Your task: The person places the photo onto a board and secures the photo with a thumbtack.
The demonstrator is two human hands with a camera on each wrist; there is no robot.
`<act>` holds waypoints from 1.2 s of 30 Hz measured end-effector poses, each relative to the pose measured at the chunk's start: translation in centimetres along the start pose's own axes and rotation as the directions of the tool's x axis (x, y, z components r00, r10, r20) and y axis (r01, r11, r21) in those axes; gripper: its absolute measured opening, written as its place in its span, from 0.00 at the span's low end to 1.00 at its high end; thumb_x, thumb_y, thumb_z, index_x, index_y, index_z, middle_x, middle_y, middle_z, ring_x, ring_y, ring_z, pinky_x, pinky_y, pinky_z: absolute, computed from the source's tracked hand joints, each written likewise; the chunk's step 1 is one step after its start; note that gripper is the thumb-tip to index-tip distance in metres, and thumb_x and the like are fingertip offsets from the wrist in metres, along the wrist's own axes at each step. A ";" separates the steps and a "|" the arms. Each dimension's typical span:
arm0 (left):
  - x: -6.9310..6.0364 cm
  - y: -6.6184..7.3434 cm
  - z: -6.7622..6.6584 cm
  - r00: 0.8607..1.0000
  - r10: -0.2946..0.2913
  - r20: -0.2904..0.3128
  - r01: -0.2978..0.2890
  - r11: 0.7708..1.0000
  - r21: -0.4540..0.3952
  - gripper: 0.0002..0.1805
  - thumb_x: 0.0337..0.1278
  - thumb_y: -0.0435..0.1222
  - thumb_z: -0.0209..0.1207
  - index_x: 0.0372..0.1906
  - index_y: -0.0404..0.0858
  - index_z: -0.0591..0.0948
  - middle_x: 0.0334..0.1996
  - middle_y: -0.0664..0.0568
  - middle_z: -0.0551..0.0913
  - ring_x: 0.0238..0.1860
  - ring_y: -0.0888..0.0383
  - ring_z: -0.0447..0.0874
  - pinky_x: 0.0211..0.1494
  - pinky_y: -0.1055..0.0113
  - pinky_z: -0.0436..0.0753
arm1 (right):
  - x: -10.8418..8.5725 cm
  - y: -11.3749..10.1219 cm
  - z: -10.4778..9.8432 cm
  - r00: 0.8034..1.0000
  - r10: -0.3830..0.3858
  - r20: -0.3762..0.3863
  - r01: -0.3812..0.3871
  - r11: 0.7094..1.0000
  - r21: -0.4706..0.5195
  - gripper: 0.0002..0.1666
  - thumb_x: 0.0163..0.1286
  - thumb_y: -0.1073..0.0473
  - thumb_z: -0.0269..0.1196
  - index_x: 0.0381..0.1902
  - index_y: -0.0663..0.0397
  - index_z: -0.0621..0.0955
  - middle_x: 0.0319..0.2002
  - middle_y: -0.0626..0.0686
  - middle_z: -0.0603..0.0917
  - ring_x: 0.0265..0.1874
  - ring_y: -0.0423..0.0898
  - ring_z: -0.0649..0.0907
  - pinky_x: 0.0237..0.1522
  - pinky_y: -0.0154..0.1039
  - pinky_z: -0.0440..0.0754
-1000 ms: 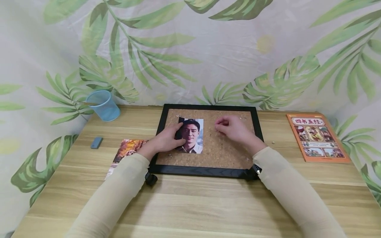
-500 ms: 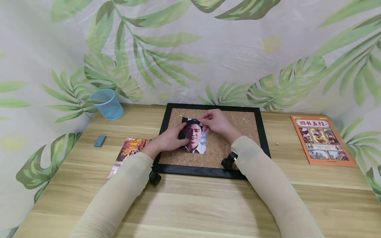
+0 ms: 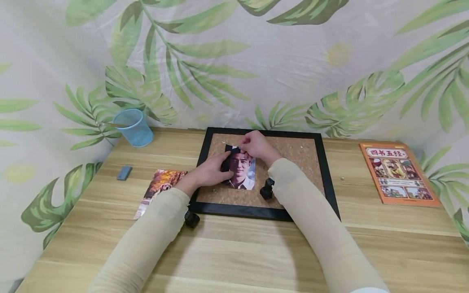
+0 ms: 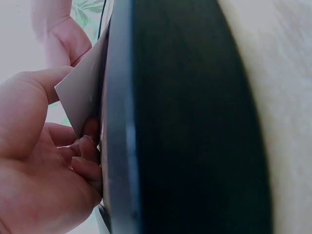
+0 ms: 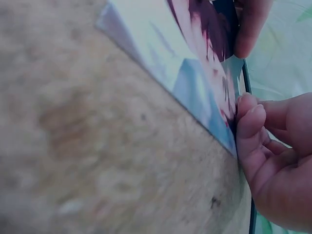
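Left of corkboard (image 3: 293, 148), part-hidden photo (image 3: 163, 183)

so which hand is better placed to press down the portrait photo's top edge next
Probably the right hand: its fingertips meet at the portrait photo's top edge. The left hand holds the left edge, so it seems better suited to steadying.

L sleeve (image 3: 146, 236): long, plain cream, thin-looking knit, creased toward 7 o'clock, narrowing to a snug cuff. R sleeve (image 3: 315, 219): same cream, w/ matching close-fit cuff; a white-ish edge (image 3: 368, 290) shows at its lower end, approx 5 o'clock. Sm. black L cam (image 3: 192, 219), blocky w/ rounded corners, at cuff's 4 o'clock. R cam (image 3: 266, 189): also blk & compact, at cuff's 8 o'clock. L grip (image 3: 210, 173) & R grip (image 3: 258, 146) both bare.
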State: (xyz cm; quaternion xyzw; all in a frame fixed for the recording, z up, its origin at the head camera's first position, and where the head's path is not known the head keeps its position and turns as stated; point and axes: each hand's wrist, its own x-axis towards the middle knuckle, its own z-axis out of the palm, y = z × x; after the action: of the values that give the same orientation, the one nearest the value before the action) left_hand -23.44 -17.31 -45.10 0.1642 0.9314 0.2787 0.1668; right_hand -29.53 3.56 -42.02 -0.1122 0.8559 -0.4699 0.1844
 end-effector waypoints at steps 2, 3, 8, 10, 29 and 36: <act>0.0 0.0 0.0 1.000 -0.008 0.002 0.008 1.000 -0.014 0.49 0.71 0.50 0.64 0.87 0.36 0.56 0.84 0.36 0.63 0.85 0.40 0.59 0.85 0.42 0.64 | 0.2 -0.2 0.1 1.000 0.022 -0.003 -0.022 1.000 -0.001 0.10 0.80 0.68 0.60 0.47 0.71 0.86 0.26 0.52 0.84 0.17 0.39 0.81 0.22 0.31 0.81; 0.1 -0.1 0.1 1.000 -0.009 0.000 0.009 1.000 -0.017 0.49 0.71 0.50 0.64 0.87 0.36 0.56 0.84 0.36 0.63 0.85 0.40 0.59 0.85 0.43 0.64 | 0.3 -0.3 0.1 0.999 0.036 -0.004 -0.036 0.999 -0.003 0.10 0.80 0.68 0.60 0.47 0.71 0.86 0.25 0.51 0.84 0.17 0.39 0.81 0.22 0.31 0.81; 0.0 0.2 0.1 1.000 -0.006 0.001 0.006 1.000 -0.007 0.49 0.71 0.49 0.63 0.87 0.34 0.56 0.84 0.34 0.63 0.84 0.38 0.61 0.85 0.43 0.65 | 0.7 -0.8 0.1 0.994 0.110 -0.008 -0.110 0.994 -0.021 0.10 0.81 0.66 0.61 0.46 0.68 0.87 0.25 0.50 0.84 0.17 0.40 0.82 0.23 0.32 0.81; 0.1 0.1 0.1 1.000 -0.006 -0.005 0.006 1.000 -0.002 0.49 0.71 0.49 0.63 0.87 0.34 0.57 0.83 0.35 0.64 0.84 0.39 0.62 0.85 0.43 0.65 | 0.9 -0.9 0.1 0.992 0.129 -0.009 -0.129 0.991 -0.047 0.10 0.81 0.66 0.61 0.45 0.67 0.87 0.25 0.50 0.84 0.16 0.39 0.81 0.22 0.31 0.81; -5.7 3.8 -2.1 0.984 0.017 -0.179 0.033 0.963 0.268 0.34 0.76 0.46 0.61 0.75 0.28 0.74 0.63 0.30 0.82 0.64 0.33 0.83 0.70 0.39 0.80 | 1.5 -0.5 -0.2 0.970 0.237 -0.056 -0.242 0.965 -0.103 0.13 0.78 0.54 0.68 0.37 0.54 0.78 0.13 0.47 0.79 0.08 0.41 0.76 0.14 0.35 0.74; -12.1 -0.2 -4.4 0.963 -0.107 -0.246 0.177 0.944 0.280 0.33 0.79 0.48 0.59 0.71 0.24 0.76 0.62 0.24 0.79 0.61 0.26 0.80 0.65 0.32 0.80 | 0.7 0.0 -0.4 0.985 0.170 -0.038 -0.173 0.980 -0.095 0.11 0.80 0.57 0.66 0.39 0.58 0.80 0.15 0.48 0.79 0.08 0.40 0.77 0.13 0.33 0.73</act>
State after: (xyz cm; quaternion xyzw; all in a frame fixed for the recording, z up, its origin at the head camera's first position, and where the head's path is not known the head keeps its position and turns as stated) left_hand -14.47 -24.36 -39.04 0.0865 0.9852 0.1385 0.0521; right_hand -30.35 3.55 -41.98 -0.0399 0.8871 -0.4112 0.2058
